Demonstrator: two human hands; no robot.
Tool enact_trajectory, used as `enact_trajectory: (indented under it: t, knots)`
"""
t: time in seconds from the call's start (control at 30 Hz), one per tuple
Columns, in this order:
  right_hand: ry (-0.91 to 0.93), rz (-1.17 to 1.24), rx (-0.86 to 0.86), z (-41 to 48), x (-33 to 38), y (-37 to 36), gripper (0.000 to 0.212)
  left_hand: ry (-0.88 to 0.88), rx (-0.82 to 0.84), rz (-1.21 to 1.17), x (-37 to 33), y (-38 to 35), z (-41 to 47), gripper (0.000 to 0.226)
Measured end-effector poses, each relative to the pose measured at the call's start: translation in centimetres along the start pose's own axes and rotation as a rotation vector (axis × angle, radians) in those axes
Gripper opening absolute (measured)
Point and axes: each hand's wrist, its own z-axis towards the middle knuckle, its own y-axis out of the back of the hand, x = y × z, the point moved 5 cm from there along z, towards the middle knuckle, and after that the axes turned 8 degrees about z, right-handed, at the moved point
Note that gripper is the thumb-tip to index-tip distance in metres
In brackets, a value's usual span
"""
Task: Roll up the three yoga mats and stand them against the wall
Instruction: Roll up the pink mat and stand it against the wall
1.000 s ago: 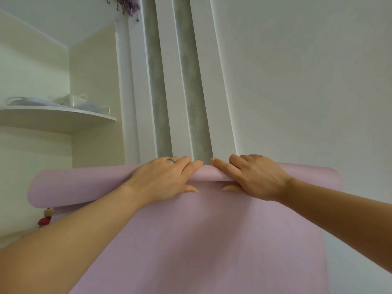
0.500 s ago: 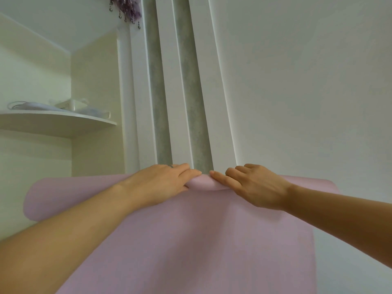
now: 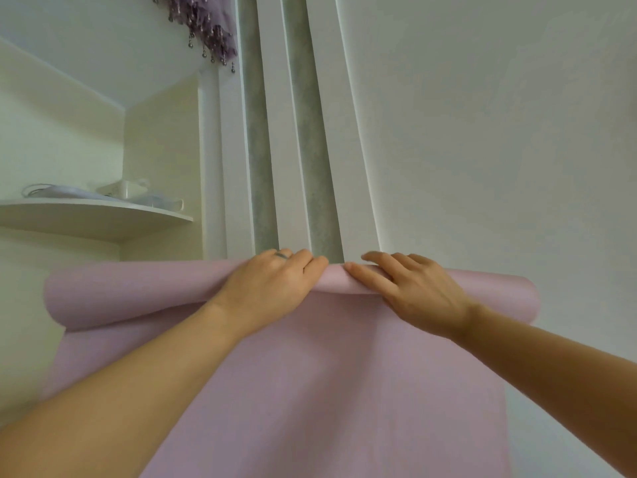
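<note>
We see the pink yoga mat (image 3: 327,374) rolled beneath us: left hand (image 3: 272,284) curled over the roll, right hand (image 3: 417,291) pressing it, fingers straight.

One view, from my head, close over my arms.
The wide lens faces forward along my forearms, which enter from the lower corners; my left hand (image 3: 272,288) and right hand (image 3: 417,294) rest mid-frame on the pink mat (image 3: 327,391), the wall (image 3: 499,132) filling the upper right.
</note>
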Motion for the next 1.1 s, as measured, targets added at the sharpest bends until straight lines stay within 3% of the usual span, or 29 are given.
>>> enact_trajectory:
  t: [0.1,0.17,0.23,0.33,0.47,0.53,0.57,0.63,0.7,0.8,0.9,0.97,1.1]
  knots:
    - [-0.384,0.201,0.27,1.4,0.1,0.1,0.051,-0.05,-0.052,0.073,-0.3,0.3,1.1,0.032]
    - [-0.476,0.319,0.414,2.1,-0.2,0.1,0.035,-0.08,-0.086,0.095,-0.8,0.7,1.3,0.032]
    - [-0.403,0.304,0.463,2.5,0.0,0.3,0.03,-0.1,-0.121,0.067,-0.7,0.8,0.8,0.034]
    - [-0.241,0.206,0.369,1.8,0.6,0.0,0.033,-0.196,-0.185,0.046,-0.5,0.4,-0.3,0.038]
    - [-0.126,0.146,0.276,1.4,1.2,-0.3,0.024,-0.246,-0.094,-0.035,-0.3,-0.9,-0.8,0.048]
    - [-0.1,0.135,0.228,1.5,1.5,0.1,0.02,-0.17,0.071,-0.128,-0.2,-1.2,-0.6,0.054]
    - [-0.081,0.126,0.219,1.3,1.9,0.0,0.024,-0.082,0.229,-0.234,0.0,-1.3,-0.6,0.049]
    - [-0.056,0.122,0.229,0.8,2.7,-0.5,0.033,0.12,0.606,-0.481,0.1,-2.3,-1.3,0.024]
    - [-0.064,0.132,0.275,0.4,3.0,-1.3,0.046,0.159,0.705,-0.496,-0.3,-2.6,-1.4,0.006]
    - [-0.103,0.18,0.385,0.2,2.7,-1.5,0.049,0.129,0.609,-0.291,-1.2,-2.3,-1.4,0.017]
    - [-0.212,0.421,0.635,0.5,2.3,-1.0,0.019,-0.023,0.242,-0.095,-3.1,-1.7,-1.5,0.031]
    - [-0.33,0.582,0.797,0.5,2.6,-1.2,0.015,-0.1,0.103,-0.088,-3.6,-1.9,-1.5,0.031]
    - [-0.401,0.509,0.722,1.0,2.6,-1.4,0.014,-0.033,-0.025,-0.014,-3.1,-2.5,-1.7,0.035]
